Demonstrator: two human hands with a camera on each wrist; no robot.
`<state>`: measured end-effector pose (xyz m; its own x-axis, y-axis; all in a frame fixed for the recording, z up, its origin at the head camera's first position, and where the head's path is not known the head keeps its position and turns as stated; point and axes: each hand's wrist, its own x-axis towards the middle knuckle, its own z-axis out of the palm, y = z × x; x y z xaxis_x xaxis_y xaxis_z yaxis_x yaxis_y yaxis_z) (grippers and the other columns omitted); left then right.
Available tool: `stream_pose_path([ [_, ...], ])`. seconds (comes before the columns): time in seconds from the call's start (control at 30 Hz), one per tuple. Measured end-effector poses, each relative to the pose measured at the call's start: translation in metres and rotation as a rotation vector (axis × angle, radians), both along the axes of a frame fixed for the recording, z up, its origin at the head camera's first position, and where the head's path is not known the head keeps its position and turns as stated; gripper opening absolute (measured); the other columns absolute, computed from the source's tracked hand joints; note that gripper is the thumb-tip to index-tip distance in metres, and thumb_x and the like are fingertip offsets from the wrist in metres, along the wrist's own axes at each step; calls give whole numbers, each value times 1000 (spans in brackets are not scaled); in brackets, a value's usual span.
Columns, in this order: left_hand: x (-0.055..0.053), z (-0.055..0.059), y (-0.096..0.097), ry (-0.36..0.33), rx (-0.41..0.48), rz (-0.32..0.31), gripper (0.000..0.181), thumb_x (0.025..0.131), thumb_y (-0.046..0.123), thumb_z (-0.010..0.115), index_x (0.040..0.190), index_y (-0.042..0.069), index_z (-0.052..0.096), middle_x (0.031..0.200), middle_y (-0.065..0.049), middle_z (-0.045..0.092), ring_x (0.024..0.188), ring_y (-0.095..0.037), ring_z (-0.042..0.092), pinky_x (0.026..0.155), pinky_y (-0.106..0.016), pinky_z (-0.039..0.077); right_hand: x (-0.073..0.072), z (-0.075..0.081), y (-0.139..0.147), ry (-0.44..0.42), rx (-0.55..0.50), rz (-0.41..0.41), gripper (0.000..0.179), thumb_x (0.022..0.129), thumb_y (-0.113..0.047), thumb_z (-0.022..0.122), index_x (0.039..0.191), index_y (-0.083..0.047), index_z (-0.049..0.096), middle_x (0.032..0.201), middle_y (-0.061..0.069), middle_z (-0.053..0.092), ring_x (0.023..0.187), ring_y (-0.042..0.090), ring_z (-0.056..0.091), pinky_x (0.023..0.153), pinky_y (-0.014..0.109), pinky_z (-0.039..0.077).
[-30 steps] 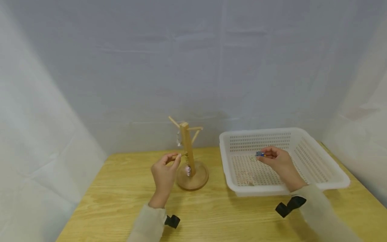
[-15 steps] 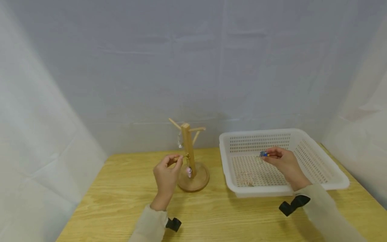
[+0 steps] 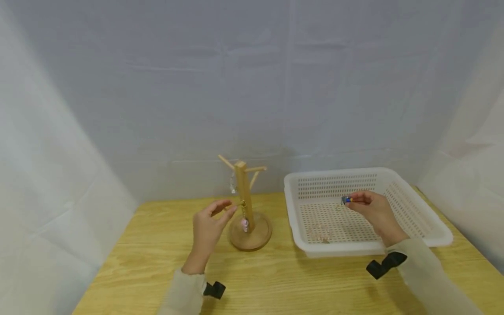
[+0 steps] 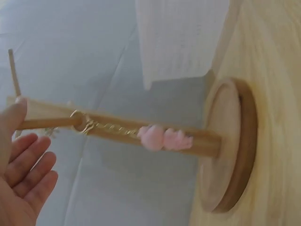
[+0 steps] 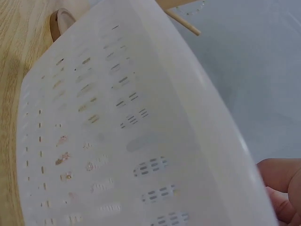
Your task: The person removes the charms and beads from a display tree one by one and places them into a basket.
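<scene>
My left hand is at a lower peg of a wooden stand, its thumb and fingers parted around the peg's outer end. On that peg hangs a keychain by its gold ring, with a pink charm on a gold chain. Another clear, beaded charm hangs from an upper peg. Over the white basket, my right hand pinches a small blue keychain charm with a bit of yellow. The basket wall hides that charm in the right wrist view.
Small pinkish trinkets lie on the basket floor near its front left corner. The stand's round base rests on the wooden table, left of the basket. White sheeting encloses the back and sides.
My left hand has loosened from the peg and drawn slightly left; the pink charm hangs there throughout. My right hand has shifted a little right with the blue charm.
</scene>
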<state>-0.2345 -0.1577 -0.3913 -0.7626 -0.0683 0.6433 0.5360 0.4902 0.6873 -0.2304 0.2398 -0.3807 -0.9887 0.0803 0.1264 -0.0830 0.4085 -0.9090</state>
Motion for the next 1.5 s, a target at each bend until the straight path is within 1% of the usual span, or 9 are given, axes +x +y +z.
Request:
stream_pose_path([
  [0.1, 3, 8, -11, -82, -17, -27, 30, 76, 21, 80, 101, 5, 72, 96, -7, 72, 91, -23, 68, 84, -43, 54, -1, 0, 1, 15, -21, 1, 29, 88, -8, 66, 109, 11, 58, 88, 0, 64, 75, -1, 58, 71, 19, 53],
  [0.27, 1, 19, -27, -176, -39, -27, 36, 79, 27, 77, 108, 7, 70, 101, -7, 71, 95, -20, 67, 90, -44, 52, 2, 1, 0, 16, -32, 20, 31, 88, -13, 67, 109, 8, 60, 89, -3, 66, 80, 6, 62, 73, 20, 54],
  [0.4, -6, 33, -37, -196, 6, -28, 34, 82, 26, 75, 109, 5, 70, 103, -8, 71, 90, -4, 65, 84, -26, 54, 6, 2, -9, 11, -44, 57, 31, 88, -17, 69, 109, 5, 61, 89, -7, 64, 83, 8, 61, 75, 21, 53],
  [0.53, -16, 45, -44, -219, 16, -58, 34, 84, 27, 73, 111, 6, 69, 104, -9, 70, 86, 3, 63, 76, -13, 52, 12, 5, -23, 6, -65, 104, 33, 87, -18, 69, 110, 5, 60, 94, -1, 65, 83, 5, 61, 76, 21, 53],
  [0.67, -29, 52, -49, -259, 9, -103, 43, 84, 36, 71, 116, 9, 66, 108, -8, 69, 87, -1, 63, 77, -16, 53, 16, 7, -39, 10, -90, 160, 31, 87, -15, 70, 108, 4, 60, 97, 6, 66, 83, 8, 62, 76, 22, 54],
  [0.83, -44, 64, -52, -294, 16, -155, 43, 87, 31, 69, 123, 9, 62, 115, -10, 66, 95, -4, 63, 82, -17, 52, 20, 10, -62, 28, -102, 215, 26, 86, -14, 70, 105, 3, 62, 98, 11, 66, 83, 13, 63, 73, 24, 55],
  [1.07, -62, 79, -50, -329, 80, -238, 53, 87, 30, 69, 129, 1, 55, 122, -14, 62, 102, -5, 61, 89, -19, 50, 24, 10, -99, 60, -146, 283, 24, 84, -8, 71, 102, 5, 63, 95, 13, 66, 81, 13, 62, 72, 23, 55],
  [1.27, -72, 84, -51, -310, 39, -274, 52, 88, 24, 68, 132, 1, 52, 124, -17, 60, 99, -3, 60, 88, -18, 50, 26, 10, -122, 94, -145, 341, 19, 84, -6, 70, 99, 3, 64, 93, 13, 65, 80, 14, 62, 71, 24, 55],
  [1.5, -82, 87, -50, -359, 49, -300, 53, 88, 25, 68, 134, 4, 51, 127, -14, 58, 102, -7, 59, 90, -20, 50, 27, 10, -148, 128, -160, 403, 19, 84, -4, 69, 99, 5, 63, 96, 19, 64, 82, 17, 62, 72, 24, 55],
])
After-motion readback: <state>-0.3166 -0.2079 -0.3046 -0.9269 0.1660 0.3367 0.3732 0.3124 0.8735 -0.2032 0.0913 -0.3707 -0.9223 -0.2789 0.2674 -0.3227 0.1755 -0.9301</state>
